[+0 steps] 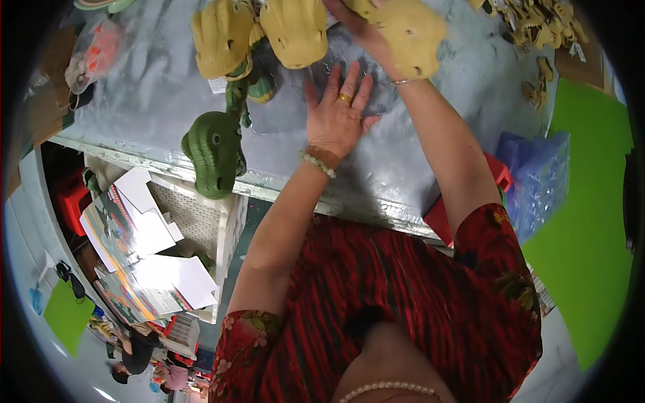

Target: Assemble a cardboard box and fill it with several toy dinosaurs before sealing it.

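Note:
My left hand lies flat on the plastic-covered table, fingers spread, with nothing held. A ring and a bead bracelet are on it. Farther up, my right hand grips a yellow toy dinosaur, whose large head covers part of the fingers. Left of that, two more yellow toy dinosaurs stand beside each other, the leftmost one with a white tag below it. A green toy dinosaur stands at the table's near edge, left of my left forearm.
Small yellow pieces are heaped at the far right. A clear bag with orange items lies far left. Below the table edge, a white crate holds printed cards. Bluish plastic bags hang right, beside a red bin.

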{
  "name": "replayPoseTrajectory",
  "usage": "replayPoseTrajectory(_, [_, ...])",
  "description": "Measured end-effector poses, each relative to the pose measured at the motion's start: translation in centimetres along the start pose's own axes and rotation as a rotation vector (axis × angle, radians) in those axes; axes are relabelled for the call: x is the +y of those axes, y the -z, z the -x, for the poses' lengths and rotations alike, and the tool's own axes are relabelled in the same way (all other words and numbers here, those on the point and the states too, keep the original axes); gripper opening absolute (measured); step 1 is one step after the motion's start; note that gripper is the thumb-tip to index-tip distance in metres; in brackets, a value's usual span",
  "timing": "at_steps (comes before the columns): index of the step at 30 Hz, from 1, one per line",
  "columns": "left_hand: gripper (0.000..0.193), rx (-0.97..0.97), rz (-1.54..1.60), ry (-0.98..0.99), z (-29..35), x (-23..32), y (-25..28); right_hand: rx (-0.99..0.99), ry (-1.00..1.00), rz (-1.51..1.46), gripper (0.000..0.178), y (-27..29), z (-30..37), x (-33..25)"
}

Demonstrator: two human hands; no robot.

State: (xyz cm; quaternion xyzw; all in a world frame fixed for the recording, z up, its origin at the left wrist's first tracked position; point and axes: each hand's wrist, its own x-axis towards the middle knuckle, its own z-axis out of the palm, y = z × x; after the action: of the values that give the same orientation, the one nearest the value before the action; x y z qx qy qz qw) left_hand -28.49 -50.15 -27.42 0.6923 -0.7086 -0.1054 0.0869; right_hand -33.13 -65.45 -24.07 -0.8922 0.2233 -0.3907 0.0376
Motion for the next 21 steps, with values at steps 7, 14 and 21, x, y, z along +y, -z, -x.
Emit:
replayPoseTrajectory(7, [0.062,-0.013,-0.028,-0.016,-0.3,0.2,-0.4,0.152,-0.365,-0.711,0.027,-4.0,1.1,0.6])
replayPoseTrajectory(14, [0.063,-0.024,-0.035,-0.019,0.1,-0.5,-0.4,0.088,-0.618,-1.081,0.018,-4.8,1.3,-0.5])
replayPoseTrajectory(21, [0.063,0.039,0.014,-0.039,-0.4,-0.2,-0.8,0.009,-0.448,-0.648,0.023,-3.9,0.9,0.7])
